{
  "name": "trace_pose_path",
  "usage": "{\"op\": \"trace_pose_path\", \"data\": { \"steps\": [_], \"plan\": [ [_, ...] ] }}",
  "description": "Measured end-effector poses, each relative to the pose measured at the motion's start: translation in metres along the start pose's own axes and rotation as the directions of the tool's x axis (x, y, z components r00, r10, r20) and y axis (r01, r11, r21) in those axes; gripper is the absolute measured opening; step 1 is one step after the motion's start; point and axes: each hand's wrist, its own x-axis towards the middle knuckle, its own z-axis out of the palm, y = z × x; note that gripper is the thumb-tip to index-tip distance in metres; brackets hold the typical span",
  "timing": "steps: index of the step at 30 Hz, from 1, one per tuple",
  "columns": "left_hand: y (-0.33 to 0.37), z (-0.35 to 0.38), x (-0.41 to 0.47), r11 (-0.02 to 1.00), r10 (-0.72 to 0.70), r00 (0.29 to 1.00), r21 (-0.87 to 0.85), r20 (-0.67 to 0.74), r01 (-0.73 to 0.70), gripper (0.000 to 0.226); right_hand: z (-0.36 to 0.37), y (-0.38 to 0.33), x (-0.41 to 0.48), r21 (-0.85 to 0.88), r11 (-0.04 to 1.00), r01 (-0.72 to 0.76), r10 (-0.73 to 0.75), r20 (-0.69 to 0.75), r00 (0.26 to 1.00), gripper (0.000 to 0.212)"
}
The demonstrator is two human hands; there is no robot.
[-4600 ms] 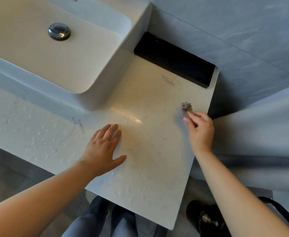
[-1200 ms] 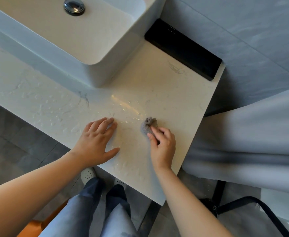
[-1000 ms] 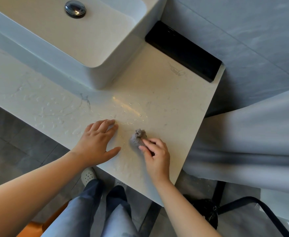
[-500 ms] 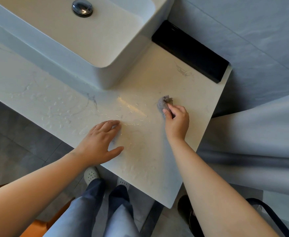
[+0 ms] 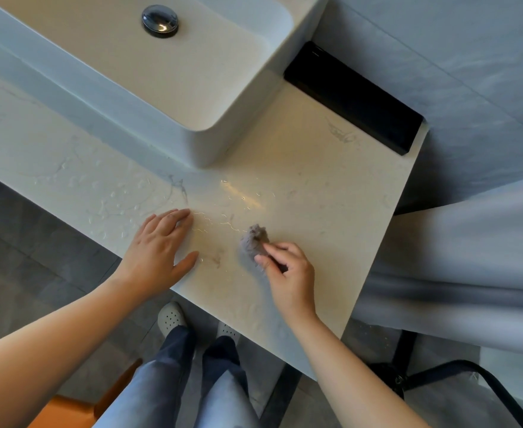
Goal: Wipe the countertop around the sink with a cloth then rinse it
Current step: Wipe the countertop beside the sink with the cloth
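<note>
A small, bunched grey cloth [image 5: 252,242] lies pressed on the pale marble countertop [image 5: 316,186], in front of the white vessel sink [image 5: 210,97] and to the right of its corner. My right hand [image 5: 288,273] pinches the cloth's near end with fingers and thumb. My left hand [image 5: 161,248] rests flat on the countertop to the left of the cloth, fingers together, holding nothing. Water streaks and droplets [image 5: 115,202] glisten on the surface left of and between my hands. The sink's chrome drain plug [image 5: 160,20] shows at the top.
A long black box [image 5: 353,97] lies against the wall at the countertop's back right. A grey-white curtain [image 5: 458,257] hangs past the right edge. My legs and white shoes [image 5: 170,316] stand below the front edge, with an orange stool corner [image 5: 65,409] and a black frame [image 5: 470,378] on the floor.
My right hand has pulled the cloth back from beside the sink's right corner toward the front edge and a little left, after several back-and-forth strokes. My left hand has stayed planted.
</note>
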Motion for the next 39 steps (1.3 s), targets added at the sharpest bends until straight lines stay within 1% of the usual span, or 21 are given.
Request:
{"op": "trace_pose_path", "data": {
  "steps": [2,5,7,9,12,14,21,24,26,28,30,31,33,35,37,39],
  "plan": [
    [-0.002,0.004,-0.001,1.0,0.014,1.0,-0.014,-0.009,-0.014,0.075,-0.011,-0.006,0.015,0.018,1.0,0.005,-0.003,-0.087,0.996,0.028],
    [-0.003,0.008,-0.002,1.0,0.017,1.0,-0.024,-0.024,-0.017,0.075,-0.023,-0.007,0.058,-0.067,0.998,0.018,-0.031,-0.203,0.979,0.026],
    [-0.003,0.009,-0.002,0.999,0.021,0.999,-0.023,-0.034,-0.022,0.075,-0.025,-0.005,0.091,-0.129,0.992,0.005,-0.039,-0.259,0.965,0.026],
    [-0.004,0.01,-0.003,0.999,0.025,0.999,-0.023,-0.035,-0.025,0.075,-0.024,-0.003,0.116,-0.148,0.989,-0.029,-0.015,-0.286,0.958,0.026],
    [-0.004,0.01,-0.003,0.999,0.03,0.999,-0.022,-0.036,-0.031,0.075,-0.014,0.0,0.132,-0.181,0.98,-0.08,0.027,-0.281,0.959,0.027],
    [-0.005,0.01,-0.002,0.999,0.032,0.999,-0.022,-0.035,-0.033,0.074,-0.005,0.003,0.128,-0.197,0.977,-0.083,0.027,-0.272,0.962,0.027],
    [-0.01,0.009,0.0,0.998,0.055,0.997,-0.031,-0.049,-0.056,0.064,0.02,-0.001,0.071,-0.217,0.974,0.061,-0.089,-0.119,0.989,0.03],
    [-0.011,0.01,0.0,0.998,0.062,0.997,-0.024,-0.054,-0.063,0.064,0.029,-0.003,0.041,-0.205,0.974,0.097,-0.111,-0.058,0.992,0.03],
    [-0.012,0.01,0.0,0.997,0.069,0.996,-0.019,-0.057,-0.07,0.064,0.031,-0.007,0.029,-0.172,0.981,0.09,-0.09,0.008,0.996,0.029],
    [-0.014,0.01,0.0,0.997,0.073,0.996,-0.009,-0.06,-0.074,0.064,0.027,-0.014,0.027,-0.062,0.998,0.011,-0.007,0.055,0.998,0.029],
    [-0.014,0.008,0.002,0.998,0.064,0.996,-0.001,-0.062,-0.065,0.064,0.017,-0.024,0.039,0.013,0.999,-0.033,0.032,0.011,0.999,0.028],
    [-0.014,0.007,0.003,0.998,0.059,0.996,-0.001,-0.063,-0.059,0.064,0.012,-0.028,0.05,0.004,1.0,-0.016,0.017,-0.035,0.999,0.028],
    [-0.014,0.006,0.005,0.999,0.053,0.997,-0.003,-0.063,-0.053,0.062,0.002,-0.031,0.082,-0.063,0.998,0.026,-0.032,-0.106,0.994,0.027],
    [-0.015,0.005,0.005,0.998,0.058,0.996,0.0,-0.064,-0.058,0.061,-0.001,-0.03,0.118,-0.139,0.99,0.035,-0.053,-0.131,0.99,0.027],
    [-0.016,0.006,0.004,0.998,0.069,0.996,0.004,-0.061,-0.069,0.062,0.003,-0.026,0.148,-0.173,0.985,0.0,-0.027,-0.156,0.987,0.026],
    [-0.016,0.006,0.003,0.997,0.075,0.995,0.007,-0.058,-0.075,0.062,0.012,-0.023,0.165,-0.165,0.985,-0.052,0.02,-0.192,0.981,0.026]
  ]
}}
